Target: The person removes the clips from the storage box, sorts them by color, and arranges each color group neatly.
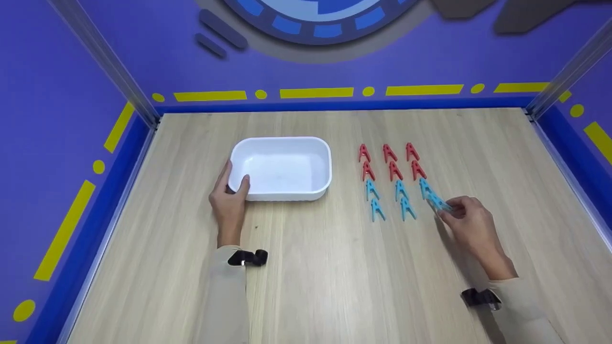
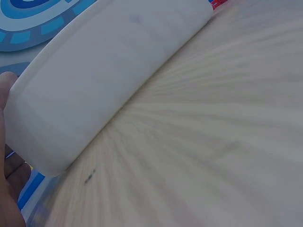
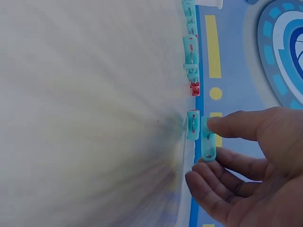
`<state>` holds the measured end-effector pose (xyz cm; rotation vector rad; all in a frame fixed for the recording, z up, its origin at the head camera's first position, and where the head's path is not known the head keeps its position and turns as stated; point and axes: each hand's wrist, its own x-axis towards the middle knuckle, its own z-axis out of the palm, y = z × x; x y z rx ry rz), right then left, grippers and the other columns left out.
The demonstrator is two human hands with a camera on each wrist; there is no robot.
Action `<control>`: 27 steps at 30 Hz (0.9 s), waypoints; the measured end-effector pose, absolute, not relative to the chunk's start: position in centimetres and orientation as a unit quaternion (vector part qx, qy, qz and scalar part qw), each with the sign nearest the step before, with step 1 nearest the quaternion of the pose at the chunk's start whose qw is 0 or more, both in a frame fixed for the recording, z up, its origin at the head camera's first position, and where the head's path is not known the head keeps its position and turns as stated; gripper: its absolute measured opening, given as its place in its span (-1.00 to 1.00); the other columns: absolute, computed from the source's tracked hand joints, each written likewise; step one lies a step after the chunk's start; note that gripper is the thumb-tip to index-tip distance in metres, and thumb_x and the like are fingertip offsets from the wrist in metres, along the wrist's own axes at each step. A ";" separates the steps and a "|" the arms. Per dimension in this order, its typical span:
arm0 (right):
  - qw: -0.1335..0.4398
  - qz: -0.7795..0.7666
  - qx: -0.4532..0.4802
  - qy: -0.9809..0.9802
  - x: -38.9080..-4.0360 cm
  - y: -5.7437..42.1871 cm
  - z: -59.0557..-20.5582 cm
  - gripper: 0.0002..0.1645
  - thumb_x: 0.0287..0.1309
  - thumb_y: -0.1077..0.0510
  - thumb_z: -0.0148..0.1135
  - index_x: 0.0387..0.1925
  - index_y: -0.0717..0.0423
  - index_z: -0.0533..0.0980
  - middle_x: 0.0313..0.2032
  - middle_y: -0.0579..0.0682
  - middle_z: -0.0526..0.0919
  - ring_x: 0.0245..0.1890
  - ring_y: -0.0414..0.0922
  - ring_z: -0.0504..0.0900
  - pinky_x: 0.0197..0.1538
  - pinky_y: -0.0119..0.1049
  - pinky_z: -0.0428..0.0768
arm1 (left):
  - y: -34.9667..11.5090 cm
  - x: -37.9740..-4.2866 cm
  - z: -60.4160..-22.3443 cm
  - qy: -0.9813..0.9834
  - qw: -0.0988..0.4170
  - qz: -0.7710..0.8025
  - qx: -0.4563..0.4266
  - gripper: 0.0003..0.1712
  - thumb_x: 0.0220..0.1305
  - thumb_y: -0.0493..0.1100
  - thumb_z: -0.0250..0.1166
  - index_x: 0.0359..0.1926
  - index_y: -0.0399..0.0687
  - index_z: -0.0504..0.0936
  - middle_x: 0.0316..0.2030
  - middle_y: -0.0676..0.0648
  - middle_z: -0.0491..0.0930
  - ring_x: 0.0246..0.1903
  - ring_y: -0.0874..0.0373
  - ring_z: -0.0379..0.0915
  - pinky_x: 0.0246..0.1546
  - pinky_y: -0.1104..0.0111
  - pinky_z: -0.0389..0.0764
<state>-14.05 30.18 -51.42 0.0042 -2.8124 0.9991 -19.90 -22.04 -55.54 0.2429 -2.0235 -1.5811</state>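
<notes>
A white plastic basin sits on the wooden table, nothing in it. My left hand grips its left front corner, thumb over the rim and fingers along the outer wall. In the left wrist view the basin's side wall fills the upper left. To the right, my right hand pinches a blue clothespin between thumb and fingers. That clothespin is close beside another blue clothespin and overlaps it in the head view.
Red clothespins lie in two rows of three right of the basin. More blue clothespins lie in line nearer me. Blue panels wall the table at the back and both sides.
</notes>
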 end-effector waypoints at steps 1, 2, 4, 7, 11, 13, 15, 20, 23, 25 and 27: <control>0.074 0.334 -0.002 -0.940 -14.0 30.2 -51.4 -0.61 0.33 0.25 0.44 0.04 0.47 0.57 -0.09 0.34 0.62 -0.11 0.23 0.67 -0.22 -0.47 0.52 | -22.0 -19.9 -55.5 -0.751 0.279 -0.592 0.091 -0.27 0.33 -0.25 0.51 0.48 -0.16 0.49 0.48 -0.09 0.43 0.52 0.06 0.24 0.51 0.44 0.19; 0.070 0.333 -0.005 -0.940 -14.0 30.2 -51.4 -0.61 0.33 0.25 0.44 0.04 0.48 0.57 -0.09 0.34 0.62 -0.11 0.22 0.67 -0.24 -0.46 0.52 | -22.0 -19.9 -55.6 -0.749 0.281 -0.594 0.090 -0.26 0.32 -0.25 0.51 0.48 -0.16 0.49 0.47 -0.09 0.44 0.52 0.06 0.24 0.52 0.44 0.19; 0.066 0.332 -0.007 -0.941 -14.1 30.3 -51.4 -0.61 0.32 0.25 0.44 0.02 0.48 0.57 -0.11 0.34 0.62 -0.13 0.22 0.68 -0.26 -0.46 0.52 | -22.0 -19.9 -55.6 -0.746 0.282 -0.597 0.088 -0.26 0.32 -0.25 0.52 0.48 -0.17 0.49 0.47 -0.10 0.43 0.52 0.04 0.24 0.52 0.43 0.19; 0.063 0.327 -0.006 -0.943 -14.1 30.3 -51.4 -0.62 0.30 0.26 0.45 0.00 0.48 0.58 -0.12 0.34 0.63 -0.14 0.21 0.68 -0.25 -0.38 0.54 | -22.1 -19.9 -55.6 -0.745 0.282 -0.599 0.084 -0.27 0.33 -0.23 0.52 0.48 -0.14 0.50 0.47 -0.07 0.45 0.51 0.09 0.25 0.51 0.44 0.21; 0.058 0.322 -0.006 -0.945 -14.3 30.1 -51.4 -0.63 0.29 0.27 0.42 -0.01 0.49 0.57 -0.14 0.34 0.62 -0.15 0.22 0.67 -0.18 -0.17 0.60 | -22.1 -19.8 -55.6 -0.744 0.283 -0.600 0.078 -0.28 0.34 -0.22 0.51 0.48 -0.14 0.50 0.47 -0.07 0.45 0.51 0.11 0.25 0.50 0.44 0.23; 0.053 0.320 -0.008 -0.946 -14.4 30.0 -51.4 -0.63 0.29 0.27 0.41 -0.01 0.50 0.56 -0.14 0.35 0.62 -0.15 0.24 0.67 -0.16 -0.06 0.61 | -22.2 -19.8 -55.6 -0.746 0.285 -0.597 0.077 -0.28 0.34 -0.22 0.50 0.47 -0.16 0.50 0.46 -0.09 0.45 0.51 0.10 0.25 0.50 0.43 0.23; 0.047 0.317 -0.010 -0.947 -14.5 29.8 -51.4 -0.62 0.30 0.25 0.41 -0.01 0.51 0.56 -0.14 0.36 0.61 -0.15 0.25 0.66 -0.16 -0.01 0.61 | -22.2 -19.7 -55.6 -0.748 0.285 -0.594 0.079 -0.27 0.34 -0.21 0.50 0.48 -0.17 0.50 0.46 -0.11 0.45 0.51 0.09 0.25 0.50 0.43 0.23; 0.020 0.314 -0.015 -0.949 -14.6 29.6 -51.3 -0.55 0.33 0.18 0.43 0.01 0.51 0.54 -0.15 0.36 0.61 -0.17 0.22 0.64 -0.23 -0.08 0.59 | -22.2 -19.7 -55.5 -0.752 0.281 -0.590 0.084 -0.27 0.34 -0.17 0.50 0.48 -0.15 0.50 0.46 -0.08 0.45 0.51 0.11 0.26 0.50 0.45 0.21; 0.008 0.314 -0.018 -0.949 -14.6 29.5 -51.3 -0.51 0.34 0.14 0.44 0.02 0.51 0.53 -0.15 0.35 0.61 -0.18 0.20 0.64 -0.29 -0.14 0.59 | -22.2 -19.7 -55.6 -0.750 0.279 -0.594 0.082 -0.27 0.34 -0.16 0.51 0.48 -0.14 0.50 0.46 -0.07 0.45 0.51 0.11 0.25 0.50 0.45 0.21; 0.004 0.315 -0.017 -0.949 -14.7 29.3 -51.4 -0.50 0.34 0.13 0.45 0.02 0.51 0.53 -0.14 0.35 0.61 -0.18 0.19 0.63 -0.29 -0.15 0.59 | -22.2 -19.7 -55.6 -0.747 0.279 -0.598 0.081 -0.28 0.34 -0.17 0.51 0.47 -0.14 0.51 0.46 -0.07 0.46 0.51 0.11 0.26 0.50 0.45 0.21; 0.002 0.316 -0.016 -0.949 -14.7 29.2 -51.4 -0.49 0.33 0.12 0.45 0.02 0.51 0.53 -0.15 0.35 0.61 -0.19 0.19 0.63 -0.28 -0.15 0.59 | -22.2 -19.7 -55.6 -0.745 0.279 -0.600 0.082 -0.27 0.34 -0.18 0.51 0.47 -0.14 0.51 0.46 -0.07 0.46 0.51 0.11 0.25 0.50 0.45 0.21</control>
